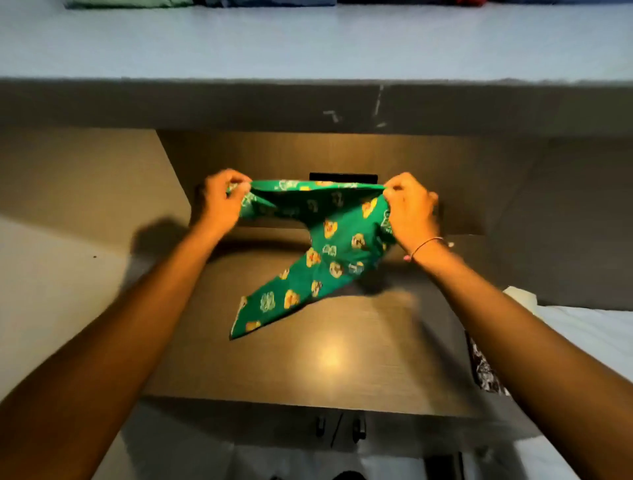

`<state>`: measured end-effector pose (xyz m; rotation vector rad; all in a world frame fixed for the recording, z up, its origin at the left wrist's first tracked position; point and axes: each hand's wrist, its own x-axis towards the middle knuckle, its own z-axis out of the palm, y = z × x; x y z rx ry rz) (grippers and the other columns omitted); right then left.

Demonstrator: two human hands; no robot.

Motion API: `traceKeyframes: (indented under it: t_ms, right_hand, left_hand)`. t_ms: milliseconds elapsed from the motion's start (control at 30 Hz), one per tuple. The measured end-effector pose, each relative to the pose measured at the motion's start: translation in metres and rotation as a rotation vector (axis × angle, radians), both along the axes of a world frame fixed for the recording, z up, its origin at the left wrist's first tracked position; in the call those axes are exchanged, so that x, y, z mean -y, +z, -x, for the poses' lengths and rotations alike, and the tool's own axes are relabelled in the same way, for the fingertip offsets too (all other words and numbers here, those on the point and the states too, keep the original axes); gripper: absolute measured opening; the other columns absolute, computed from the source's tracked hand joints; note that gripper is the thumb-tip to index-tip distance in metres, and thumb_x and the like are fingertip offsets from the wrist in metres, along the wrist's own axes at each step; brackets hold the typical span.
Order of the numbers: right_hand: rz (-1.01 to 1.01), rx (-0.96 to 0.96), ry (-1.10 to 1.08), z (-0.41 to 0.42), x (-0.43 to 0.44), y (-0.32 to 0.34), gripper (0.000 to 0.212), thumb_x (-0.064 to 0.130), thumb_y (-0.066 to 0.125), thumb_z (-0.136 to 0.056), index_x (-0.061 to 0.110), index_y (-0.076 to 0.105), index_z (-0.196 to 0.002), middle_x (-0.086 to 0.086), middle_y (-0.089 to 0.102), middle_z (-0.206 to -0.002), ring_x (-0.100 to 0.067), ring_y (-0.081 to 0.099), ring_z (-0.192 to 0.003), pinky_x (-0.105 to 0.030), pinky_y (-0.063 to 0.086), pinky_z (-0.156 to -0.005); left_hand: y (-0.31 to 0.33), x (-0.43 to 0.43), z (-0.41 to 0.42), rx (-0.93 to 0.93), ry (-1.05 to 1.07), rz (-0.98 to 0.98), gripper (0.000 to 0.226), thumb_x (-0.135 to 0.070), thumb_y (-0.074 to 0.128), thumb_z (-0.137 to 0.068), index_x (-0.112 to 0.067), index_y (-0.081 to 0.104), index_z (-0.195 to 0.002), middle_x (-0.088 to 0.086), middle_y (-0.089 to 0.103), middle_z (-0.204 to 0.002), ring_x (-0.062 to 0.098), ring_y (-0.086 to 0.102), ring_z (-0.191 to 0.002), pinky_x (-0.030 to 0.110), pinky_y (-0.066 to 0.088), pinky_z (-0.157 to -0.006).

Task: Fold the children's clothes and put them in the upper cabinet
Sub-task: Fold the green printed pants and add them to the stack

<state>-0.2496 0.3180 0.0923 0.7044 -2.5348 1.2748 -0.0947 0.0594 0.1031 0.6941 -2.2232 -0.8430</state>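
Note:
A green children's garment [322,240] printed with yellow and white figures hangs stretched between my hands above the brown tabletop [342,363]. My left hand [221,202] pinches its top edge at the left corner. My right hand [411,212], with a thin bracelet on the wrist, grips the right corner. One long part of the cloth trails down to the left and rests on the table. Above, the pale shelf of the upper cabinet [308,44] carries folded clothes [205,2] in green, blue and red along the top edge of the view.
A black-and-white patterned cloth [484,370] lies at the table's right edge, beside white fabric [582,329]. A small dark rectangular object [342,177] sits at the back of the table behind the garment. A pale wall [51,274] stands to the left. Cabinet door handles [339,426] show below the table front.

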Motion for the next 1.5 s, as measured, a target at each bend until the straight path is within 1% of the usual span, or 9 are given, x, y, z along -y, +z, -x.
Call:
traceKeyframes:
  t_ms: [100, 200, 367, 500, 667, 800, 967, 1200, 1500]
  right_hand:
    - [0.070, -0.370, -0.026, -0.029, -0.051, 0.031, 0.015, 0.036, 0.049, -0.092, 0.026, 0.059, -0.099, 0.002, 0.071, -0.083, -0.020, 0.065, -0.074, -0.033, 0.048, -0.060]
    - [-0.052, -0.456, 0.017, -0.080, -0.111, -0.001, 0.018, 0.039, 0.045, -0.096, 0.028, 0.057, -0.105, 0.002, 0.069, -0.077, -0.019, 0.061, -0.061, -0.034, 0.045, -0.048]
    - [-0.434, -0.060, 0.132, -0.140, -0.157, -0.111, 0.010, 0.031, 0.062, -0.090, 0.023, 0.067, -0.094, -0.005, 0.072, -0.076, -0.030, 0.068, -0.064, -0.037, 0.050, -0.050]
    - [-0.506, 0.103, 0.217, -0.152, -0.169, -0.142, 0.028, 0.054, 0.050, -0.091, 0.029, 0.063, -0.089, 0.011, 0.071, -0.084, -0.012, 0.065, -0.075, -0.029, 0.051, -0.063]
    - [-0.359, 0.073, 0.033, -0.131, -0.153, -0.140, 0.027, 0.044, 0.052, -0.094, 0.029, 0.061, -0.114, 0.004, 0.068, -0.115, -0.015, 0.065, -0.104, -0.028, 0.052, -0.082]
    - [-0.632, 0.243, 0.048, -0.118, -0.132, -0.166, 0.061, 0.054, 0.031, -0.097, 0.025, 0.022, -0.150, 0.000, 0.017, -0.161, -0.020, 0.008, -0.149, -0.042, 0.013, -0.121]
    - [-0.839, 0.202, 0.008, -0.124, -0.126, -0.192, 0.072, 0.061, 0.013, -0.094, 0.024, -0.008, -0.153, -0.004, -0.013, -0.162, -0.023, -0.019, -0.147, -0.047, -0.002, -0.121]
    - [-0.874, 0.151, 0.092, -0.115, -0.127, -0.193, 0.070, 0.060, 0.012, -0.094, 0.027, -0.006, -0.152, 0.002, -0.013, -0.161, -0.021, -0.022, -0.146, -0.051, -0.006, -0.119]
    - [-0.850, 0.074, 0.207, -0.096, -0.137, -0.177, 0.067, 0.057, 0.016, -0.097, 0.023, 0.004, -0.153, -0.002, -0.005, -0.162, -0.021, -0.013, -0.148, -0.046, -0.006, -0.120]
  left_hand:
    - [0.029, -0.010, -0.014, -0.315, -0.031, 0.175, 0.013, -0.020, 0.058, -0.093, -0.019, 0.070, -0.098, -0.013, 0.068, -0.089, -0.010, 0.059, -0.077, 0.005, 0.042, -0.069]
    - [0.005, -0.033, -0.048, -0.324, -0.192, 0.291, 0.011, -0.037, 0.055, -0.096, -0.038, 0.065, -0.100, -0.028, 0.065, -0.092, -0.004, 0.062, -0.085, 0.010, 0.046, -0.077]
    - [-0.113, -0.058, -0.089, 0.117, -0.548, 0.474, 0.021, -0.022, 0.055, -0.084, -0.013, 0.069, -0.095, 0.005, 0.069, -0.090, 0.026, 0.061, -0.081, 0.041, 0.051, -0.073]
    - [-0.170, -0.057, -0.123, 0.523, -0.532, 0.392, 0.022, -0.041, 0.045, -0.084, -0.030, 0.063, -0.087, -0.003, 0.063, -0.095, 0.019, 0.056, -0.089, 0.039, 0.045, -0.072]
    - [-0.163, -0.072, -0.067, 0.536, -0.582, 0.372, 0.039, -0.039, 0.043, -0.081, -0.027, 0.061, -0.114, 0.001, 0.059, -0.122, 0.014, 0.049, -0.113, 0.044, 0.040, -0.094]
    - [-0.157, -0.109, 0.030, 0.556, -0.728, 0.465, 0.053, -0.045, 0.034, -0.095, -0.022, 0.038, -0.143, 0.006, 0.037, -0.153, 0.024, 0.031, -0.140, 0.051, 0.030, -0.110]
    - [-0.173, -0.115, 0.097, 0.798, -0.736, 0.575, 0.062, -0.053, 0.015, -0.099, -0.024, 0.012, -0.154, 0.004, 0.008, -0.163, 0.023, -0.001, -0.149, 0.051, 0.002, -0.119]
    - [-0.194, -0.065, 0.048, 0.774, -0.532, 0.586, 0.069, -0.065, -0.003, -0.092, -0.037, 0.015, -0.152, -0.004, 0.019, -0.161, 0.026, 0.006, -0.149, 0.062, -0.011, -0.113]
    - [-0.168, -0.058, 0.011, 0.771, -0.622, 0.417, 0.074, -0.069, 0.027, -0.085, -0.029, 0.033, -0.148, 0.001, 0.022, -0.160, 0.025, 0.015, -0.147, 0.060, 0.010, -0.115]
